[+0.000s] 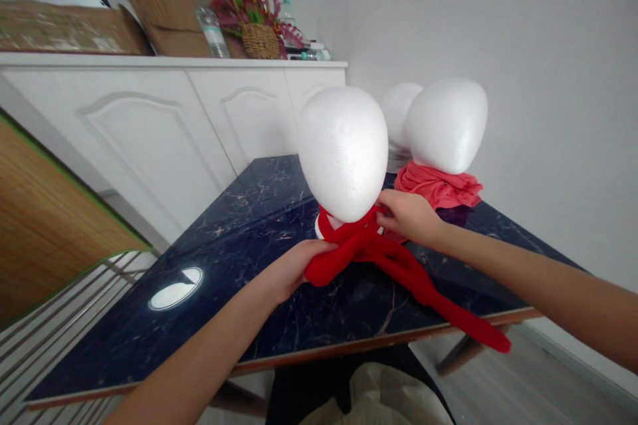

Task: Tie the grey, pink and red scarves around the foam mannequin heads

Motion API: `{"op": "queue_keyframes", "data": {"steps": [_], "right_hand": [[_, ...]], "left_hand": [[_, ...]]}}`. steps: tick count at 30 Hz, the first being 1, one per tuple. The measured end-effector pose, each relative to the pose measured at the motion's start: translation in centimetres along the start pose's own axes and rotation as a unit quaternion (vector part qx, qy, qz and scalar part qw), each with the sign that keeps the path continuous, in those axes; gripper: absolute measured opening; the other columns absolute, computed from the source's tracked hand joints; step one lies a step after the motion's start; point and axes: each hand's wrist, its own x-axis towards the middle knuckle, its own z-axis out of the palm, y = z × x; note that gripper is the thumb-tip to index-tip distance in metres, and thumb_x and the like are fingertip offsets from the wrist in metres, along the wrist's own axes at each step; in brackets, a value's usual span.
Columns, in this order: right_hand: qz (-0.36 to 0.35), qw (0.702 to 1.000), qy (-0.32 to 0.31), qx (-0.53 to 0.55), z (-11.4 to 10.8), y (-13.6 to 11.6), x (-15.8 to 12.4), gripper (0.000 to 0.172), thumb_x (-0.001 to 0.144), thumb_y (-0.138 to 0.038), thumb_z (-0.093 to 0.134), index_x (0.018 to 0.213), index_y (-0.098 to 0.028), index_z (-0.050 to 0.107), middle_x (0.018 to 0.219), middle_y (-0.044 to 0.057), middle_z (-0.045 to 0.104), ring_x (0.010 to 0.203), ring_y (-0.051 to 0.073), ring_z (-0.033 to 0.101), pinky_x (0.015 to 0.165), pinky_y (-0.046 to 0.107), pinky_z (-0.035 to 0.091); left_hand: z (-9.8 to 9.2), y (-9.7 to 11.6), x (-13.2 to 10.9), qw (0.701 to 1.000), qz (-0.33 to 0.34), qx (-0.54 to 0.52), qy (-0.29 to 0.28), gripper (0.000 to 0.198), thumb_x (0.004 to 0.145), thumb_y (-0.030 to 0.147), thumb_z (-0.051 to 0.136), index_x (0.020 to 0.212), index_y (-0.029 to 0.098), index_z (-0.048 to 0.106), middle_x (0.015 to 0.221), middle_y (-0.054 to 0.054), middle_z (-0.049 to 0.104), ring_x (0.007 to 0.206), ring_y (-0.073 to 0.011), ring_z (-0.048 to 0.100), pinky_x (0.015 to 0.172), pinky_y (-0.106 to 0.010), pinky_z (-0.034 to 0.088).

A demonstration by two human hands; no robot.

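Note:
A white foam mannequin head [343,149] stands upright on the dark marbled table [219,232]. Around its neck goes a red scarf [343,255], crossed at the front. One long end of the scarf trails right and hangs over the table's front edge. My left hand [296,265] is closed on the scarf's short left end, its fingertips partly hidden beneath the cloth. At the right side of the neck, my right hand [406,214] pinches the scarf just under the head.
Two more foam heads, one [446,123] with a coral cloth [438,184] at its base, stand behind to the right. White cabinets [149,119] at the back carry a cardboard box [159,6], a bottle [212,26] and a flower basket [260,41]. A wooden panel [54,212] is at left.

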Motion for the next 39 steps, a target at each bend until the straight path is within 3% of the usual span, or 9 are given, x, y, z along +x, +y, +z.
{"op": "queue_keyframes", "data": {"steps": [4, 10, 13, 18, 24, 28, 31, 35, 39], "right_hand": [[0.008, 0.999, -0.017, -0.046, -0.2, -0.3, 0.2, 0.021, 0.091, -0.024, 0.051, 0.106, -0.017, 0.062, 0.1, 0.006, 0.068, 0.086, 0.021, 0.064, 0.057, 0.029, 0.029], [0.014, 0.998, -0.025, -0.055, -0.1, -0.7, 0.0, 0.023, 0.093, -0.024, 0.048, 0.109, -0.016, 0.062, 0.101, 0.006, 0.068, 0.087, 0.022, 0.065, 0.056, 0.03, 0.029], [0.013, 0.998, -0.024, -0.048, -0.1, -0.4, 0.1, 0.023, 0.093, -0.025, 0.049, 0.109, -0.016, 0.062, 0.101, 0.007, 0.068, 0.088, 0.022, 0.065, 0.056, 0.03, 0.03], [0.016, 0.999, -0.027, -0.04, -0.1, 0.1, 0.5, 0.022, 0.09, -0.025, 0.052, 0.108, -0.017, 0.063, 0.102, 0.007, 0.069, 0.088, 0.022, 0.065, 0.058, 0.029, 0.032], [0.022, 0.999, -0.024, -0.037, 0.0, -0.1, 0.4, 0.024, 0.091, -0.025, 0.051, 0.111, -0.016, 0.063, 0.103, 0.007, 0.07, 0.09, 0.023, 0.066, 0.059, 0.029, 0.032], [0.025, 0.999, -0.025, -0.04, 0.0, -0.2, 0.4, 0.024, 0.092, -0.025, 0.051, 0.111, -0.016, 0.063, 0.103, 0.007, 0.07, 0.09, 0.023, 0.066, 0.059, 0.029, 0.033], [0.026, 0.998, -0.028, -0.044, -0.1, -0.3, 0.5, 0.024, 0.092, -0.025, 0.05, 0.11, -0.017, 0.063, 0.102, 0.007, 0.07, 0.089, 0.023, 0.066, 0.059, 0.029, 0.033], [0.028, 0.998, -0.033, -0.043, -0.2, -0.4, 0.6, 0.023, 0.092, -0.026, 0.05, 0.109, -0.017, 0.063, 0.101, 0.007, 0.07, 0.087, 0.023, 0.066, 0.058, 0.029, 0.032], [0.026, 0.998, -0.024, -0.049, -0.2, -0.5, 0.7, 0.021, 0.092, -0.026, 0.05, 0.106, -0.017, 0.064, 0.102, 0.007, 0.07, 0.088, 0.023, 0.067, 0.057, 0.029, 0.032]], "left_hand": [[-0.8, 0.6, -0.4, 0.989, 0.032, 0.14, -0.029, 0.018, 0.073, 0.028, 0.072, 0.074, 0.011, 0.075, 0.068, -0.004, 0.072, 0.058, -0.013, 0.058, 0.057, -0.022, 0.04], [0.1, -0.7, -1.6, 0.986, 0.133, -0.085, -0.061, 0.025, 0.078, 0.028, 0.073, 0.099, 0.013, 0.074, 0.097, -0.006, 0.074, 0.096, -0.0176, 0.066, 0.092, -0.024, 0.048], [0.7, -1.6, -2.4, 0.979, 0.118, -0.16, -0.045, 0.019, 0.083, 0.032, 0.072, 0.078, 0.014, 0.069, 0.066, 0.0, 0.064, 0.066, -0.0098, 0.061, 0.07, -0.018, 0.051], [-0.3, -1.3, -4.0, 0.994, -0.022, -0.089, -0.064, 0.027, 0.08, 0.041, 0.074, 0.077, 0.016, 0.066, 0.042, 0.011, 0.034, 0.035, -0.0025, 0.016, 0.035, -0.015, 0.014], [-2.4, -1.6, -5.0, 0.983, 0.086, 0.001, -0.162, 0.028, 0.07, 0.039, 0.081, 0.066, 0.014, 0.071, 0.071, -0.005, 0.066, 0.074, -0.0154, 0.06, 0.073, -0.022, 0.045], [-1.5, -2.6, -5.6, 0.975, 0.161, -0.108, -0.112, 0.032, 0.08, 0.043, 0.074, 0.065, 0.015, 0.069, 0.062, -0.003, 0.063, 0.067, -0.0155, 0.062, 0.078, -0.027, 0.051], [-0.3, -3.2, -6.6, 0.958, 0.157, -0.219, -0.094, 0.036, 0.09, 0.035, 0.066, 0.06, 0.015, 0.064, 0.042, 0.007, 0.041, 0.035, -0.0036, 0.037, 0.059, -0.018, 0.052], [0.1, -4.5, -8.0, 0.916, 0.127, -0.346, -0.159, 0.019, 0.091, 0.03, 0.064, 0.083, 0.015, 0.073, 0.052, 0.009, 0.043, 0.028, 0.0041, 0.01, 0.031, -0.006, 0.028], [-0.8, -5.6, -9.1, 0.897, 0.091, -0.352, -0.25, 0.042, 0.079, 0.036, 0.077, 0.117, 0.018, 0.07, 0.083, 0.001, 0.06, 0.033, 0.0076, 0.025, 0.031, -0.003, 0.026]]}}
